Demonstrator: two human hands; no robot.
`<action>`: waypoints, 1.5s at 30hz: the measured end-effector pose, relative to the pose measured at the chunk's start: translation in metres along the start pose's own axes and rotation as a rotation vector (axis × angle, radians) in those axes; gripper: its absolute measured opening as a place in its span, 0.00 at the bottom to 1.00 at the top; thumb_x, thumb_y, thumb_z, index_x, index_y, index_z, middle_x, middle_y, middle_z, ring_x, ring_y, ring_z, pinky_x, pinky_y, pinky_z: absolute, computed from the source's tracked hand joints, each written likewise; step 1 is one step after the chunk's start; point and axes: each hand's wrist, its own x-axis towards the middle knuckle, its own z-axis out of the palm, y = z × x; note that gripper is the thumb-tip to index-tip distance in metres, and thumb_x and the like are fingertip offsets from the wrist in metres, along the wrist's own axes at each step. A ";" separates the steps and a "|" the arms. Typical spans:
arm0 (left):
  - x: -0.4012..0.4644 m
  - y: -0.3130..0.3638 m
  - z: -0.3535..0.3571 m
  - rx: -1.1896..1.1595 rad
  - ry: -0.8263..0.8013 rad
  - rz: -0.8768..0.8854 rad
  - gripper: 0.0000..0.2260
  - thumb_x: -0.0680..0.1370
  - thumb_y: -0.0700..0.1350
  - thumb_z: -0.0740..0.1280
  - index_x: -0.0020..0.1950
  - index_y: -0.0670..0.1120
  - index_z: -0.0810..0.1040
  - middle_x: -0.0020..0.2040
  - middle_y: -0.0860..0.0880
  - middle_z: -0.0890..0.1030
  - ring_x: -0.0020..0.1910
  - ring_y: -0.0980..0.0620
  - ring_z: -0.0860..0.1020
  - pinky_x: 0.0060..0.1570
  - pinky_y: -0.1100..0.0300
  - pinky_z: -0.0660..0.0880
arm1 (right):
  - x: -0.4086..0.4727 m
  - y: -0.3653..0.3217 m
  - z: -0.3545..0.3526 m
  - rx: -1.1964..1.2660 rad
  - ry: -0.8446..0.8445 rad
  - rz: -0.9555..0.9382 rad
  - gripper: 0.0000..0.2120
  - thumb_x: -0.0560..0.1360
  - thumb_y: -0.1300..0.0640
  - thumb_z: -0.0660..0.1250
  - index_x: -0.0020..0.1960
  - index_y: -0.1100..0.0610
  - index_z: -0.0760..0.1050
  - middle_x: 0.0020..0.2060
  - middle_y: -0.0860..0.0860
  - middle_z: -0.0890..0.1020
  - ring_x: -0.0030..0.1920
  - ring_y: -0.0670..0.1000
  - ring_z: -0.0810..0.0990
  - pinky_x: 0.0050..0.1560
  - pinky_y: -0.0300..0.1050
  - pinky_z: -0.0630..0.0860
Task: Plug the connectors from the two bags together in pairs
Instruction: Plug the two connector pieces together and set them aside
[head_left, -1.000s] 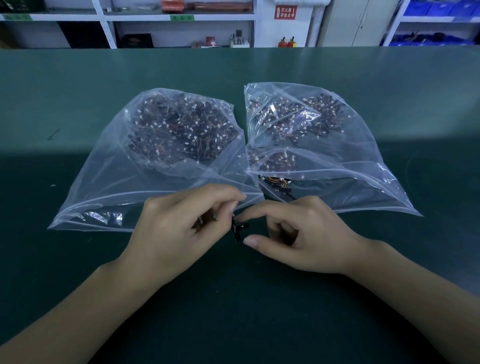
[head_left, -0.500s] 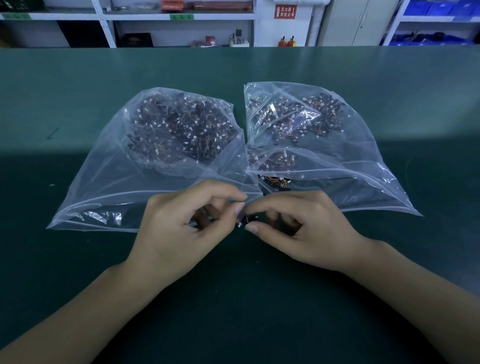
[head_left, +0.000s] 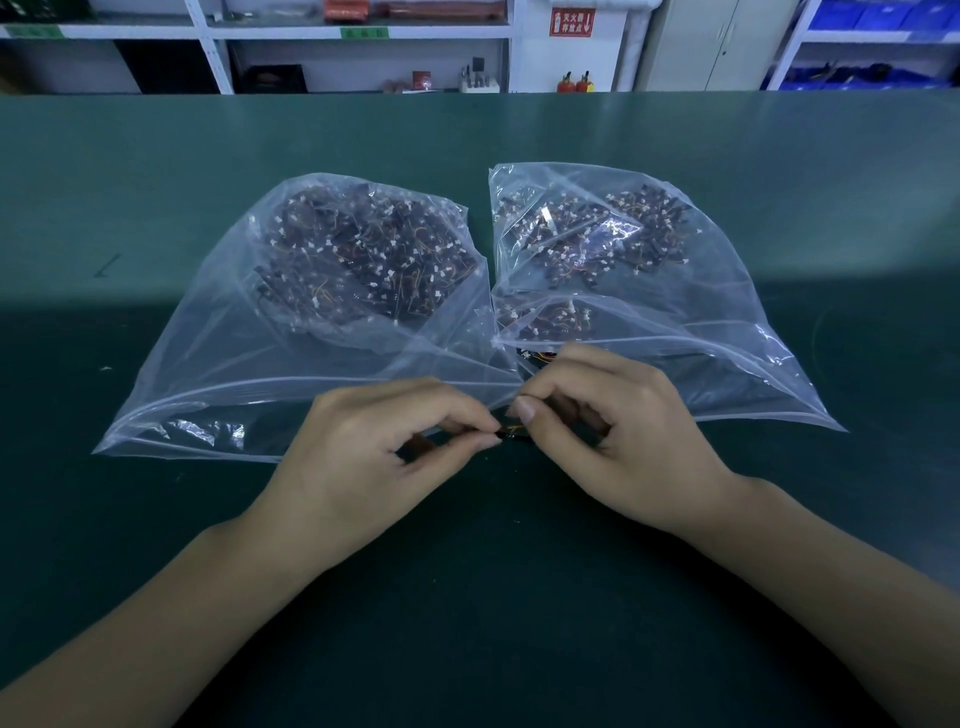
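Just past my left hand (head_left: 363, 457) is the first bag (head_left: 218, 364), a clear, crinkly zip bag lying flat on the table (head_left: 156, 182), which has a smooth, matte dark green top. The bag's far half is stuffed with a rounded heap of tiny connectors (head_left: 363, 260): dark bodies, little white plastic plugs and thin orange and yellow wires all tangled up. The near half, the bit closest to my knuckles, is mostly bare plastic with shiny wrinkles.

My left hand is curled, thumb and first finger pinched together on a small dark connector (head_left: 511, 434) that sits right between my two hands. The other fingers are tucked under. My right hand (head_left: 623, 441) is curled too, thumb tip and bent first finger nipping the other end, where a bit of orange wire shows. It's too small and too covered by my fingertips to tell whether it's one piece or two already pushed together.

Beyond my right hand is the second bag (head_left: 753, 338), same see-through plastic, its near corner touching the first bag just above my fingertips. Its connectors (head_left: 597, 234) are spread looser in a few clumps at the far end, with a few strays near the zip strip by my right knuckles.

Way past both bags there are white shelves (head_left: 208, 52) along the wall and a red sign (head_left: 572, 22) with white characters and a down arrow, too blurry for me to read. Off to the far right there are blue bins (head_left: 878, 15) on more shelving.
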 end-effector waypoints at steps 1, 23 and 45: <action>0.000 0.000 0.000 -0.009 -0.013 -0.001 0.04 0.78 0.42 0.77 0.52 0.45 0.89 0.47 0.56 0.87 0.46 0.60 0.85 0.45 0.62 0.82 | 0.000 -0.001 -0.001 0.003 0.009 0.010 0.06 0.82 0.56 0.69 0.48 0.54 0.82 0.40 0.43 0.75 0.36 0.49 0.74 0.39 0.41 0.70; -0.003 0.004 0.003 -0.117 -0.146 0.008 0.03 0.83 0.44 0.71 0.54 0.49 0.85 0.51 0.57 0.80 0.40 0.49 0.80 0.38 0.51 0.77 | 0.000 0.000 0.003 0.181 -0.049 0.051 0.07 0.83 0.57 0.69 0.48 0.58 0.82 0.38 0.49 0.82 0.37 0.53 0.79 0.38 0.54 0.75; -0.006 -0.003 0.001 0.056 -0.073 -0.122 0.04 0.81 0.48 0.72 0.51 0.57 0.83 0.39 0.56 0.76 0.35 0.53 0.76 0.34 0.52 0.74 | 0.001 0.002 0.002 0.094 0.024 -0.032 0.05 0.83 0.58 0.71 0.53 0.56 0.86 0.49 0.44 0.86 0.46 0.50 0.85 0.40 0.49 0.80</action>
